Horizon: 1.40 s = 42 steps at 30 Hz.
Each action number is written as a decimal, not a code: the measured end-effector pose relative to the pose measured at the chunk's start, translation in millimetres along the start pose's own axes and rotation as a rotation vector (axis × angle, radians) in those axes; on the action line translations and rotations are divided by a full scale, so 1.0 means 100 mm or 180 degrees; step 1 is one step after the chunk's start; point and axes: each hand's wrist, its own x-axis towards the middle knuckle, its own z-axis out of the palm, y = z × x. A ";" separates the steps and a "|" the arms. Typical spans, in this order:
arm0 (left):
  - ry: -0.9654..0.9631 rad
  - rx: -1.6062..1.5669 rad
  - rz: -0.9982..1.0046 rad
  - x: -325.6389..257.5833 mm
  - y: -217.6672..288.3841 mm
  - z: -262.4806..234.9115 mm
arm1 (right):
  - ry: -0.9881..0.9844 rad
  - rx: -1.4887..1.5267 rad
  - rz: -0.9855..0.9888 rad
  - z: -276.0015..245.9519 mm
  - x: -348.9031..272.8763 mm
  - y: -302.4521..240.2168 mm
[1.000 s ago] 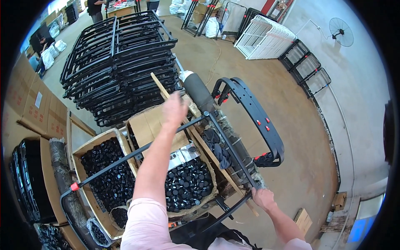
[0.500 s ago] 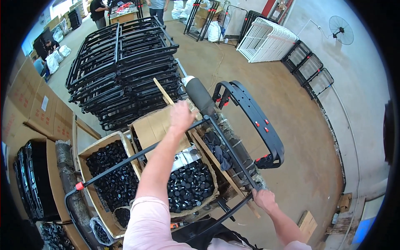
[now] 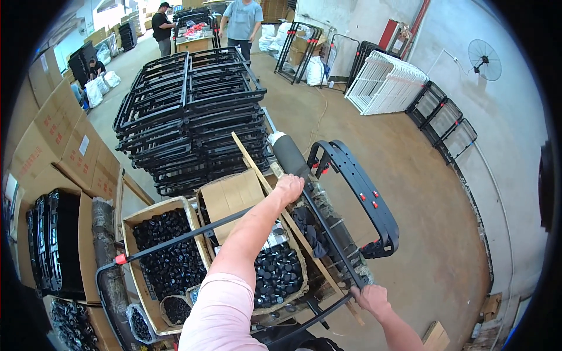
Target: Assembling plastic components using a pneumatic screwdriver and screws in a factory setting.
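A black tubular metal frame with a red fitting lies across the bench in front of me. My left hand is closed around its far corner. At the near right corner my right hand grips the same frame, its fingers partly hidden. Under the frame sit a carton of small black plastic parts and, to its right, a box of round black caps. My left forearm crosses above them and hides part of both boxes. A cardboard flap lies beside the left forearm.
A tall stack of black frames stands beyond the bench. Right of the bench is a curved black frame with red clips. White frames lean by the wall. Cartons line the left. Two people stand at the back.
My left hand has moved onto the frame's far corner and closed there; before, it was blurred just left of it. My right hand keeps its grip. The whole view has shifted slightly.
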 end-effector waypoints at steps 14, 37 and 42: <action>-0.0216 -0.0008 0.0086 0.05 0.12 -0.11 | 0.0330 0.0038 -0.0069 0.20 0.01 0.06; 0.2355 -0.0196 -0.5397 -6.81 1.54 -2.14 | -0.0971 -0.1031 -0.0231 0.12 0.12 0.13; 0.3220 0.0592 -0.5626 -7.95 1.67 -2.65 | -0.0704 -0.0716 0.0499 -0.34 -0.44 -0.53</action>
